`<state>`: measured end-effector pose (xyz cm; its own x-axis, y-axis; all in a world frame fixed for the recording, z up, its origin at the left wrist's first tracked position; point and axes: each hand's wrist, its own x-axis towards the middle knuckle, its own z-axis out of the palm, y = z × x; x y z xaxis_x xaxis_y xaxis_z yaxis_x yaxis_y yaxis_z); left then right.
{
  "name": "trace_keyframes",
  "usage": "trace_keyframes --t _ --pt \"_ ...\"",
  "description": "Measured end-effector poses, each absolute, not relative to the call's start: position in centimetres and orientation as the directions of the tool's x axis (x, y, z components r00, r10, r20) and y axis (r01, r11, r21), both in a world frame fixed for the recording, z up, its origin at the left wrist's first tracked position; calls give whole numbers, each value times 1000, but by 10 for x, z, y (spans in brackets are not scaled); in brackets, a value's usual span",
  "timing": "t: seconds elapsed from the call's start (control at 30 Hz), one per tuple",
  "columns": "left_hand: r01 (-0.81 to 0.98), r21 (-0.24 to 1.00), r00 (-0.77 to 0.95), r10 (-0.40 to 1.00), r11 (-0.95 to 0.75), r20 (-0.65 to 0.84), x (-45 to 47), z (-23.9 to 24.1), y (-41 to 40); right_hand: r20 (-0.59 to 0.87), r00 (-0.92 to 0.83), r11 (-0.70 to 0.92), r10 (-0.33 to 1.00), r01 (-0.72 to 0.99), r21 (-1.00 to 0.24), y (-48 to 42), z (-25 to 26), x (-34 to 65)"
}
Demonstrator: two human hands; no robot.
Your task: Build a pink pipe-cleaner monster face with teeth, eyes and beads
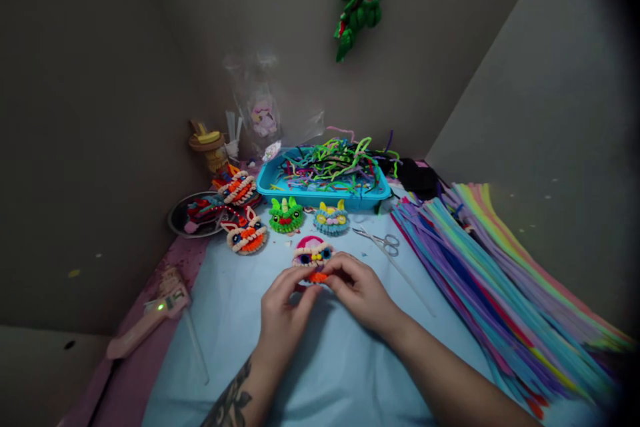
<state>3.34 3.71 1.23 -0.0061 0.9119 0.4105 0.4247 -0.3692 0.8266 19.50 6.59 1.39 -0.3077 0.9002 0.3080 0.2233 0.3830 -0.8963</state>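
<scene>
Both my hands are on a pink-and-white pipe-cleaner lion head with dark blue eyes, a yellow nose and an orange mouth. My left hand grips its lower left edge between thumb and fingers. At the lower right, my right hand pinches the orange mouth part; the fingertips hide some of it. Just behind stand a green lion head and a light blue one. To their left lies an orange-and-cream lion head.
A blue tray heaped with pipe-cleaner scraps stands at the back. Scissors lie right of the heads, bundled pipe cleaners along the right side. At left are a pink glue gun with a lit green light and a metal bowl.
</scene>
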Motion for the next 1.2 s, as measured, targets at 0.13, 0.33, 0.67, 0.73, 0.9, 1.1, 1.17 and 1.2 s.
trace_keyframes --t 0.13,0.33,0.67,0.73,0.9,1.1,1.17,1.2 --pt "363 863 -25 922 -352 387 34 12 37 303 -330 386 894 221 -896 65 13 195" --pt "346 897 -9 955 -275 296 34 15 37 367 -354 451 860 190 -872 66 16 195" --pt "302 925 -38 967 -229 252 34 14 36 476 -348 566 808 228 -793 65 16 198" --pt "335 903 -26 955 -269 294 34 13 35 457 -339 548 822 251 -798 64 15 198" --pt "388 848 -4 919 -362 394 32 11 35 450 -355 555 819 293 -779 65 16 196" --pt "406 833 16 914 -376 404 32 11 36 485 -391 611 783 331 -719 66 14 196" --pt "396 849 9 925 -351 379 33 12 36 491 -402 625 773 348 -698 65 13 197" --pt "388 859 6 932 -336 362 33 12 36 494 -409 633 767 357 -687 65 13 197"
